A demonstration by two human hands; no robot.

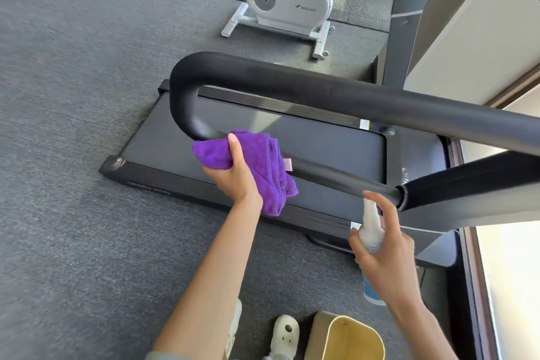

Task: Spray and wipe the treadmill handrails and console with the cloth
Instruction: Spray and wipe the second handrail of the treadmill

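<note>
Head view, looking down over a treadmill. The left hand [233,175] grips a bunched purple cloth [257,166] wrapped against the near run of the black padded handrail [292,82], just below the bend where the looped bar turns back toward the person; the thumb lies over the top of the cloth and a loose fold with a small pale label hangs toward the floor. The right hand [385,254] holds a white spray bottle [371,231] upright, fingers curled round its body and the index finger resting on top of the nozzle, which stands just beside the collar where the near rail meets the thicker upright arm. The far run of the handrail crosses the picture above both hands, hiding part of the treadmill deck [292,143] below. The console is out of view or cannot be made out.

Surroundings: grey carpeted floor [73,155]; a white exercise bike [289,0] beyond the deck; a yellow-lined bin [344,339] at the bottom edge, beside a foot in a white perforated clog [285,333]; a bright window frame along the right.
</note>
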